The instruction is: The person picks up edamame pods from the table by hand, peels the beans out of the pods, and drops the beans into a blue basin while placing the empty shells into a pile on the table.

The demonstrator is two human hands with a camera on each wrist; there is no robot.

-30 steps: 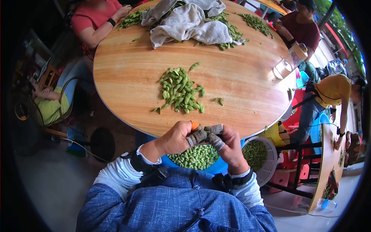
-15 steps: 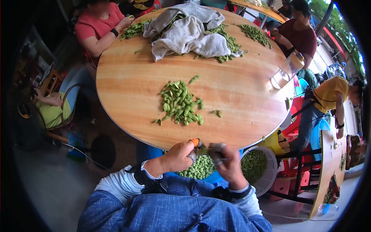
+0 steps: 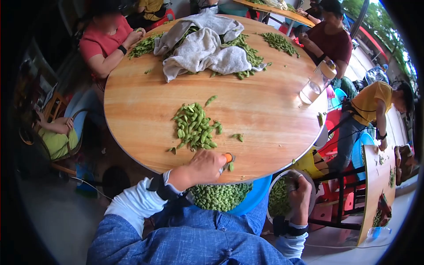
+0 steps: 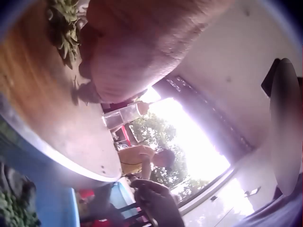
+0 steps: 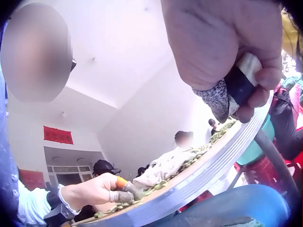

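My left hand [image 3: 201, 167] reaches over the near edge of the table, just below a small pile of green soybean pods [image 3: 193, 123]. Orange and grey covers sit on its fingertips, and a single pod [image 3: 231, 167] shows between finger and thumb there. To the right, my right hand [image 3: 300, 196] is raised over a white basket [image 3: 312, 198] of pods, its fingers loosely curled. A speckled cover [image 5: 214, 100] is on its thumb, beside a black-and-white finger cover [image 5: 243, 85]; nothing shows between them. Shelled beans [image 3: 218, 197] fill a blue basin [image 3: 258, 194] below the table edge.
Across the round wooden table [image 3: 145, 106] a grey cloth [image 3: 201, 51] covers a bigger heap of pods. A glass bottle [image 3: 316, 84] stands near the right edge. People sit around, and one in yellow [image 3: 374, 106] bends over a side table [image 3: 380, 190].
Both hands were together above the bean basin. They have parted: the left has gone forward onto the table beside the pods, the right out over the white basket.
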